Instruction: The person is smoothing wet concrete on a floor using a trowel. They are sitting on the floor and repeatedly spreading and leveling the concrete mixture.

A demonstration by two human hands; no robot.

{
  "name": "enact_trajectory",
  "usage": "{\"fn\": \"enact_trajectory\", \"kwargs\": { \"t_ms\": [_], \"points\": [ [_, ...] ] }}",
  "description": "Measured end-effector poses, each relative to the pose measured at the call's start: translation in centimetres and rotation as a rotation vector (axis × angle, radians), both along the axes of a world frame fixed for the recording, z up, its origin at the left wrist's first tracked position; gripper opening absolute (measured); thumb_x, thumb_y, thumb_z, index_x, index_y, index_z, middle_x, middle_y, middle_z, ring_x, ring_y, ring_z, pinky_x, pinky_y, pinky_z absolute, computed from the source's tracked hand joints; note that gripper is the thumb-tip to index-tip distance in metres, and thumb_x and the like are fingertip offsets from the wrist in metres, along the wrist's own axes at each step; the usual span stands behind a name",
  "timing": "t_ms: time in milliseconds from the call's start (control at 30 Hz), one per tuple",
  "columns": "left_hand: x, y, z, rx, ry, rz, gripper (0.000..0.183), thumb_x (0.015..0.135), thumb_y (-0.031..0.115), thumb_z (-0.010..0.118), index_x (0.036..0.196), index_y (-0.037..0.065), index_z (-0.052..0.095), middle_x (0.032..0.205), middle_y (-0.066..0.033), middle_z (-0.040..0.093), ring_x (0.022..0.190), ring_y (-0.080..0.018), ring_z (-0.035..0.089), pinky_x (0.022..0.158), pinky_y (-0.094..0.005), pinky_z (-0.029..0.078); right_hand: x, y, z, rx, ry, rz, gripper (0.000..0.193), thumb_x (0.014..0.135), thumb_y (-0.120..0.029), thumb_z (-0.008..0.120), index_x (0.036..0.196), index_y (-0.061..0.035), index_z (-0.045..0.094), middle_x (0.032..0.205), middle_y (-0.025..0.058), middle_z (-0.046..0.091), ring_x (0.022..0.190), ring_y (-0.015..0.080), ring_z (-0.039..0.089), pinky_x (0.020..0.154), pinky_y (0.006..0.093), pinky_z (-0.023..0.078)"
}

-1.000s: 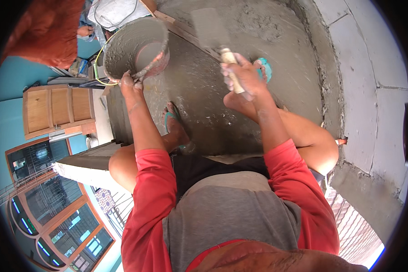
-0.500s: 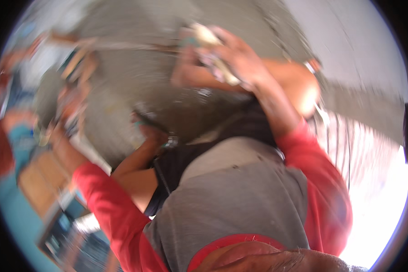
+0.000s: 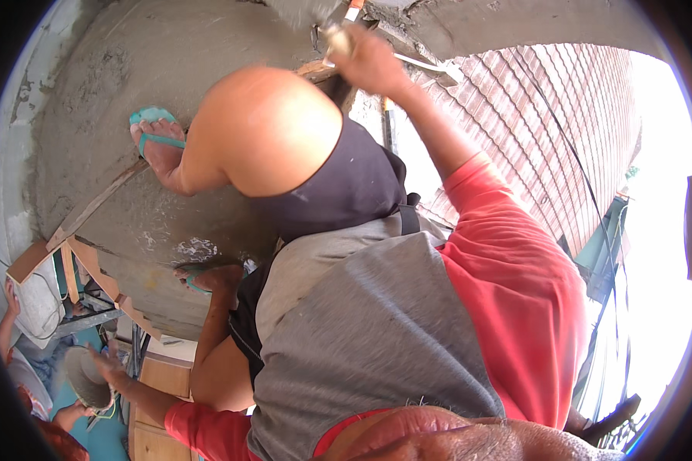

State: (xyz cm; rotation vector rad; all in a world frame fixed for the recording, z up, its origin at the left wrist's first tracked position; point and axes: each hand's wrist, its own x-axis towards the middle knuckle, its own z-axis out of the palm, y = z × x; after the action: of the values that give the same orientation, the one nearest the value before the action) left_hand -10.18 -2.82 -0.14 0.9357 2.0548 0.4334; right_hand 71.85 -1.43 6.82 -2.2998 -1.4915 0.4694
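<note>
My right hand (image 3: pixel 370 63) reaches to the top of the view and is closed on the wooden handle of a plastering trowel (image 3: pixel 337 37), whose grey blade lies on the wet cement at the top edge. My left hand (image 3: pixel 108 361) stretches down to the lower left and grips the rim of a round grey mortar pan (image 3: pixel 83 379). I crouch on a fresh grey cement slab (image 3: pixel 131 69) in teal flip-flops (image 3: pixel 152 117), with one bare knee raised in the middle.
A wooden formwork strip (image 3: pixel 92 209) edges the slab at left. Below it stand a white bucket (image 3: pixel 38 301), another person's hand (image 3: pixel 11 295) and a wooden cabinet (image 3: pixel 161 378). A red tiled roof (image 3: pixel 546 138) drops away on the right.
The view has swung round sharply. The pan in my left hand went from upper left to lower left. My right hand with the trowel moved from the slab's middle to the top edge.
</note>
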Motion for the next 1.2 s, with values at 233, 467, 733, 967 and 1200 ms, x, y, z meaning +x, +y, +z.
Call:
{"fn": "enact_trajectory", "kwargs": {
  "t_ms": [233,467,733,967,1200],
  "points": [
    [3.1,-0.2,4.7,0.036,0.235,-0.346,0.061,0.093,0.038,0.062,0.141,0.003,0.046,0.121,-0.0145,0.060,0.100,-0.0220,0.057,0.084,-0.0377,0.047,-1.1,-5.9,-11.6,-0.106,0.114,0.291,0.051,0.087,-0.038,0.060,0.123,-0.0022,0.051,0.102,0.0218,0.065,0.093,0.0375,0.063,0.082,0.0463,0.049],
    [4.6,-6.9,11.2,-0.108,0.521,-0.167,0.080,0.083,0.043,0.071,0.141,-0.005,0.042,0.125,-0.0291,0.059,0.121,-0.0340,0.056,0.101,-0.0374,0.042,1.0,-4.9,-14.3,-0.232,0.003,0.411,0.049,0.091,-0.039,0.056,0.124,-0.0037,0.050,0.094,0.0150,0.061,0.082,0.0294,0.058,0.073,0.0403,0.047],
    [4.0,-9.8,7.9,-0.067,0.429,-0.207,0.076,0.087,0.041,0.066,0.141,-0.007,0.041,0.136,-0.0295,0.052,0.131,-0.0365,0.048,0.108,-0.0385,0.036,2.1,-1.4,-12.4,-0.192,0.034,0.414,0.046,0.095,-0.041,0.052,0.124,-0.0054,0.050,0.085,0.0074,0.056,0.070,0.0200,0.053,0.062,0.0334,0.045],
    [1.4,-12.8,1.1,-0.196,0.352,-0.259,0.070,0.089,0.041,0.067,0.141,-0.001,0.044,0.127,-0.0291,0.058,0.121,-0.0391,0.056,0.101,-0.0402,0.043,-5.9,11.0,-2.2,-0.056,0.324,0.537,0.044,0.099,-0.043,0.048,0.124,-0.0069,0.050,0.077,0.0006,0.052,0.059,0.0119,0.049,0.053,0.0274,0.043],
    [-7.4,-10.1,-6.3,-0.096,0.333,-0.157,0.064,0.091,0.036,0.065,0.140,0.001,0.046,0.127,-0.0293,0.058,0.125,-0.0385,0.054,0.102,-0.0410,0.042,-23.4,25.0,-0.9,-0.498,0.644,0.196,0.035,0.100,-0.045,0.046,0.105,-0.0104,0.052,0.073,-0.0008,0.052,0.054,0.0072,0.048,0.045,0.0240,0.042]
  ]
}}
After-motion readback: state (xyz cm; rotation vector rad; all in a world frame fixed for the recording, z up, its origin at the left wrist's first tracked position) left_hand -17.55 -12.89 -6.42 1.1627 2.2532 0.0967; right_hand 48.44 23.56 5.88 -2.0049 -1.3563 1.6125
